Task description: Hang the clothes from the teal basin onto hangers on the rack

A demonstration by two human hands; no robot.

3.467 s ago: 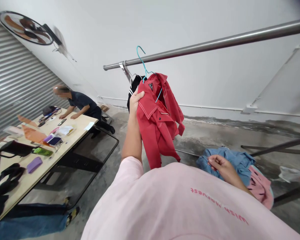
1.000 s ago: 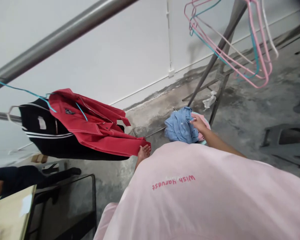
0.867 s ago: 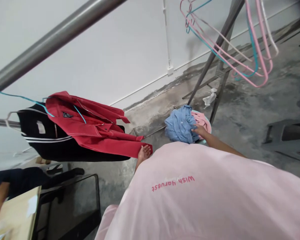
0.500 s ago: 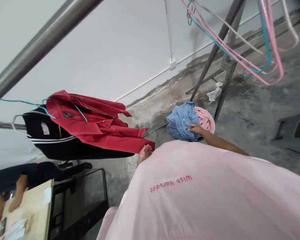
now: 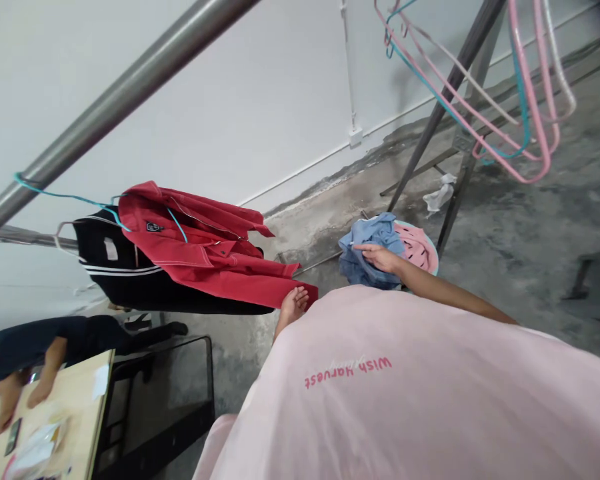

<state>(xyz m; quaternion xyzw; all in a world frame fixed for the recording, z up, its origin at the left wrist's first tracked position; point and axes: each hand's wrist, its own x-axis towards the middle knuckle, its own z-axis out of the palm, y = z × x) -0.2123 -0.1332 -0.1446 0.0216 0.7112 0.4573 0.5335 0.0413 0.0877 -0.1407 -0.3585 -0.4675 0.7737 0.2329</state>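
My right hand (image 5: 380, 259) is over a crumpled light-blue denim garment (image 5: 361, 273), its fingers stretched out across the cloth. The denim lies in a basin (image 5: 434, 248) beside a pink cloth with black marks (image 5: 416, 248). My left hand (image 5: 294, 301) is beside the cuff of a red jacket (image 5: 215, 267), palm turned up and fingers loosely bent and apart. I see no cloth gripped in it. The jacket hangs on a blue wire hanger (image 5: 70, 195) from a metal rail (image 5: 125, 100).
Behind the red jacket hangs a black garment with white stripes (image 5: 130, 283). Pink, blue and white hangers (image 5: 530, 157) hang at upper right. A metal rack leg (image 5: 445, 93) stands beyond the basin. At lower left, another person's hands (image 5: 41, 393) are over a wooden table (image 5: 87, 407).
My right hand has moved left across the denim, its fingers now more stretched out. The left hand stays by the red cuff. The whole view has shifted slightly.
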